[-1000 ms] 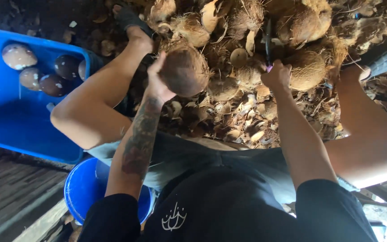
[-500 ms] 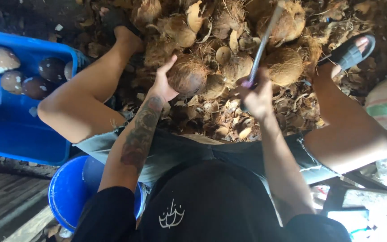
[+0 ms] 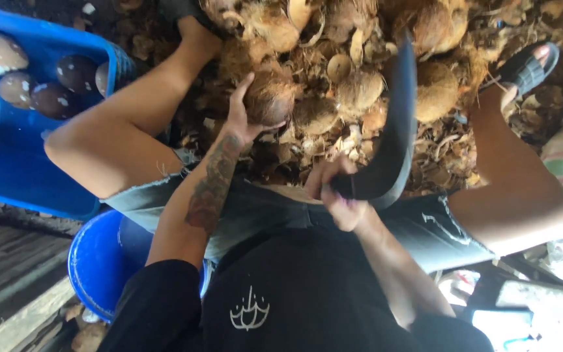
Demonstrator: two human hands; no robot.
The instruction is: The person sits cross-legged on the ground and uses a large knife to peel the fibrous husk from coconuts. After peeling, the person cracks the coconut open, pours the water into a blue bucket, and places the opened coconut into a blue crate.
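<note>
My left hand (image 3: 242,120) grips a brown husked coconut (image 3: 270,101) held over a heap of coconuts and husk scraps between my legs. In my right hand (image 3: 337,192) is a long, curved dark blade (image 3: 395,130), raised close to my body, its tip pointing up over the pile. The blade is blurred and lies to the right of the coconut, apart from it. My left forearm carries a tattoo.
A blue crate (image 3: 14,156) at the left holds several peeled, dark round coconuts (image 3: 34,81). A blue bucket (image 3: 96,261) stands under my left thigh. My feet in dark sandals (image 3: 526,65) flank the husk pile (image 3: 360,78).
My right hand has pulled the blade back from the pile toward my body and raised it. My left hand keeps hold of the coconut, which shifted slightly.
</note>
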